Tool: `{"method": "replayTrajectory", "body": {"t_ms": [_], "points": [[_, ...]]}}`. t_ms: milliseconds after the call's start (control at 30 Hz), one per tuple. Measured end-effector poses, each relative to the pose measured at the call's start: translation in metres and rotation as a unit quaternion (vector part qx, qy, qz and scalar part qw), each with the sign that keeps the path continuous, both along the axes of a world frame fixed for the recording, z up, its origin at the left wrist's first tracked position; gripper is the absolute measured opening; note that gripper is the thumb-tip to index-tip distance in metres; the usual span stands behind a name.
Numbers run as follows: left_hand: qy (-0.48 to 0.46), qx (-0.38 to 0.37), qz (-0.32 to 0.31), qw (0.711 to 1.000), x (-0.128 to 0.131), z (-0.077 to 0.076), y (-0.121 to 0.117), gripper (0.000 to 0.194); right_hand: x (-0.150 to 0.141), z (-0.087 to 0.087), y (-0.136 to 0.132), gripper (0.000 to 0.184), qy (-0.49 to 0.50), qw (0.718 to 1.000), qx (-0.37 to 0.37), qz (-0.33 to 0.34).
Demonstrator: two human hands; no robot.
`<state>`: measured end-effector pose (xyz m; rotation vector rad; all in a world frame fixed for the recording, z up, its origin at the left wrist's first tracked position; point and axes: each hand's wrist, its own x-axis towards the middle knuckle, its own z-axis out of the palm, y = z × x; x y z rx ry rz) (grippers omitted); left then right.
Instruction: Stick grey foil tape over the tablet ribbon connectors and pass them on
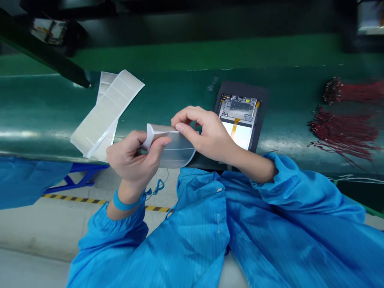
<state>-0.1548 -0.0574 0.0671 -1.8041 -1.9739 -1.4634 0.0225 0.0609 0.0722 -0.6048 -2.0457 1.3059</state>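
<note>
Fingers of the left hand [133,156] and right hand [207,132] cover parts of the curled label sheet [177,156], and the right forearm hides the lower end of the opened device [243,124], whose smallest board parts are too tiny to name. On the surface [168,94], one pale sheet [108,112] covers much of another sheet [105,82], and a faint marking [213,83] is too blurred to read. The upper red wire bundle [357,92] runs off the right edge, the top-right unit [371,18] is cut off, and the top-left circuit assembly [51,31] is blurred.
</note>
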Motion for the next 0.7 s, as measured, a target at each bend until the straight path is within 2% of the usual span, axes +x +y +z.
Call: {"method": "replayTrajectory", "body": {"t_ms": [100, 167, 333, 433, 500, 600, 700], "points": [[0.023, -0.009, -0.016, 1.0, -0.005, -0.004, -0.002, 0.021, 0.001, 0.001, 0.005, 0.012, 0.016, 0.998, -0.052, 0.021], [0.046, -0.007, -0.031, 0.998, -0.007, -0.006, -0.002, 0.016, 0.001, 0.0, 0.006, 0.011, 0.026, 0.998, -0.055, 0.013], [0.076, -0.005, -0.032, 0.997, -0.004, -0.001, 0.0, 0.015, 0.002, -0.001, -0.001, 0.008, 0.024, 0.999, 0.032, -0.025], [0.08, 0.003, -0.02, 0.997, 0.002, 0.003, 0.001, 0.024, 0.001, -0.002, -0.006, 0.015, 0.027, 0.994, 0.1, -0.047], [0.074, 0.003, -0.021, 0.997, 0.002, 0.001, 0.004, 0.033, 0.0, -0.001, -0.006, 0.018, 0.02, 0.989, 0.133, -0.063], [0.066, -0.051, 0.011, 0.996, -0.022, -0.011, 0.02, 0.05, 0.005, 0.004, 0.005, 0.017, 0.017, 0.984, 0.14, -0.113], [0.071, -0.173, 0.089, 0.978, -0.076, -0.025, 0.045, 0.063, 0.024, 0.008, 0.021, 0.016, 0.009, 0.98, 0.125, -0.155]]}}
